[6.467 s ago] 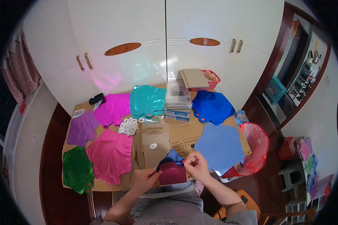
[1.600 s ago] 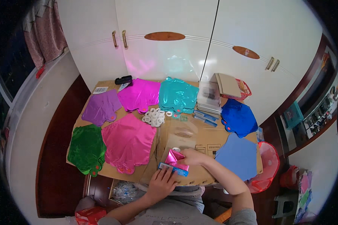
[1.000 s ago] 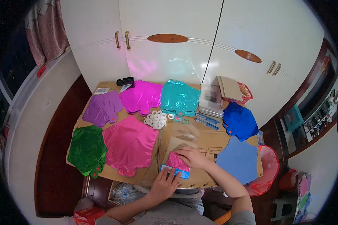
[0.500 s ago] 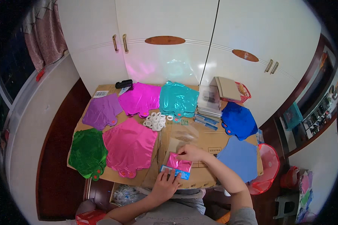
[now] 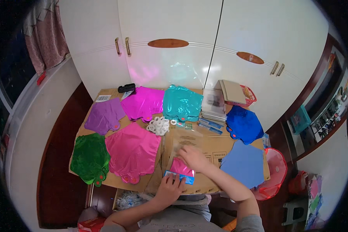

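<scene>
A folded shiny pink foil piece [image 5: 180,166] lies near the table's front edge, backed by a blue card [image 5: 189,179]. My left hand [image 5: 169,192] presses the card's lower edge, its fingers spread on top of it. Just above the pink foil, my right hand [image 5: 193,157] has its fingers curled together. What those fingertips pinch, if anything, is hidden. Beyond them extends what looks like a clear plastic bag [image 5: 187,136].
Flat foil balloons lie around: green [image 5: 89,158], large pink [image 5: 133,152], purple [image 5: 104,116], magenta [image 5: 143,101], teal [image 5: 182,101], dark blue [image 5: 244,124] and light blue [image 5: 242,164]. White rings [image 5: 157,126] are heaped mid-table. Bag stacks [image 5: 214,104] and a red basket [image 5: 250,94] stand behind.
My right hand has shifted slightly up and left, from the pink foil's upper part to above it. My left hand stays on the blue card.
</scene>
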Demonstrator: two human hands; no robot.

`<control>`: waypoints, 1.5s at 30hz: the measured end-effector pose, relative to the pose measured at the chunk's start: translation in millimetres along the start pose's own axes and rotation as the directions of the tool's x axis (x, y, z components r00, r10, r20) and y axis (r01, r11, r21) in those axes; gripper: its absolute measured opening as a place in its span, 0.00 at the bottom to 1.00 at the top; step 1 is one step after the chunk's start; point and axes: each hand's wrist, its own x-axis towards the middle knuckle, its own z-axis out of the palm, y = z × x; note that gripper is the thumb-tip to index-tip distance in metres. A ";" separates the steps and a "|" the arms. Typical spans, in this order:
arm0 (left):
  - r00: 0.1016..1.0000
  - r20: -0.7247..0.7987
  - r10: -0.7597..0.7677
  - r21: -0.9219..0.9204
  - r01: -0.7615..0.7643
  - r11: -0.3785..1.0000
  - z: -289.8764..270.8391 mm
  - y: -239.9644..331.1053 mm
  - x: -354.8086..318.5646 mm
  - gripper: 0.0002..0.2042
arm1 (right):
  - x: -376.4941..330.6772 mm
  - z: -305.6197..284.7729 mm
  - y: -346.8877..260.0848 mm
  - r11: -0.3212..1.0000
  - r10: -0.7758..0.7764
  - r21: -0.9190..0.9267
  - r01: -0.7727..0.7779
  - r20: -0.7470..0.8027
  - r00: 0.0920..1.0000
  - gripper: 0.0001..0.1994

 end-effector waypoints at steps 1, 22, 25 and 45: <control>1.000 -0.003 0.010 0.014 -0.010 1.000 2.6 0.3 -0.1 0.18 | 6.9 -0.5 -3.2 0.999 -0.038 0.019 0.037 0.049 0.998 0.15; 0.988 -0.130 0.087 -0.011 -0.089 0.996 18.4 -10.8 19.8 0.11 | -27.9 1.1 23.8 0.941 0.294 0.190 -0.282 -0.039 0.955 0.15; 0.986 -0.147 0.077 -0.028 -0.082 0.996 14.4 -10.3 23.5 0.11 | -48.9 11.5 29.7 0.975 0.212 0.088 -0.204 -0.100 0.972 0.14; 0.988 -0.092 0.121 -0.032 -0.125 0.992 15.4 -5.7 16.6 0.11 | -36.5 2.0 11.9 0.940 -0.034 -0.342 0.006 -0.075 0.997 0.06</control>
